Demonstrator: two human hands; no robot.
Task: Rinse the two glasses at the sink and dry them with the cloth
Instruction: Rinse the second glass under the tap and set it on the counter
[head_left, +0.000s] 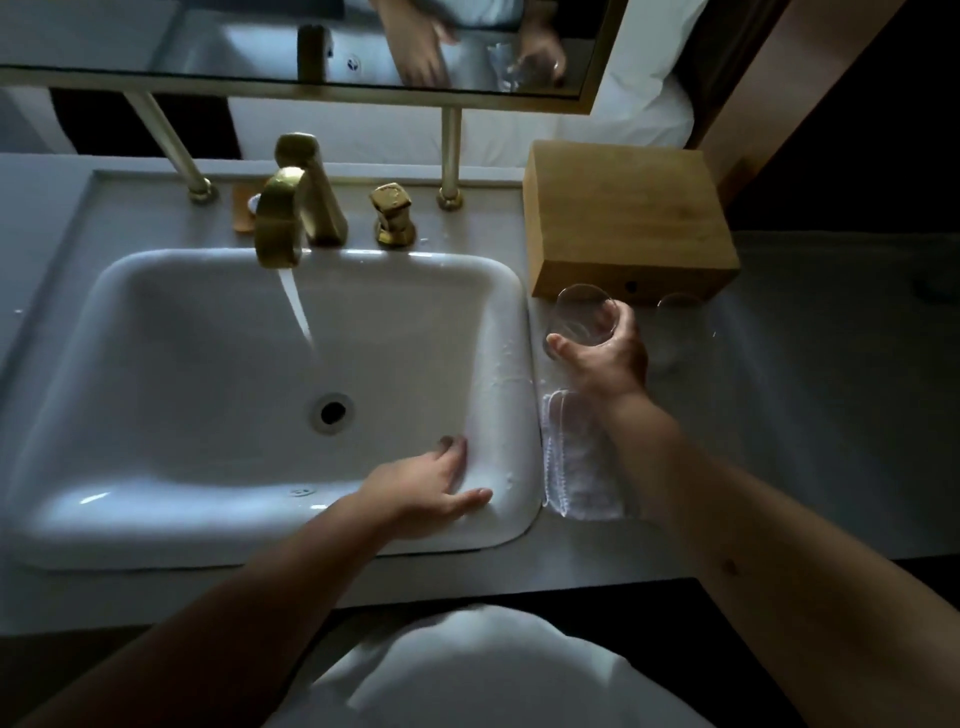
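Nearest, a white garment fills the bottom edge, and two bare forearms reach out over a grey table in dim light. The left hand lies over the near right corner of the white sink, its fingers straight and slightly spread, holding nothing. Just right of the sink's rim a folded white cloth lies on the table, partly under the right forearm. Beyond it the right hand grips a clear glass, fingers curled round its side, beside the sink's right rim. A second glass stands just right of that hand, faint and blurred. Behind both sits a wooden box. Water runs from the brass tap into the basin, above the round drain. A brass knob stands right of the tap. Farthest, a brass-framed mirror reflects the hands and glass.
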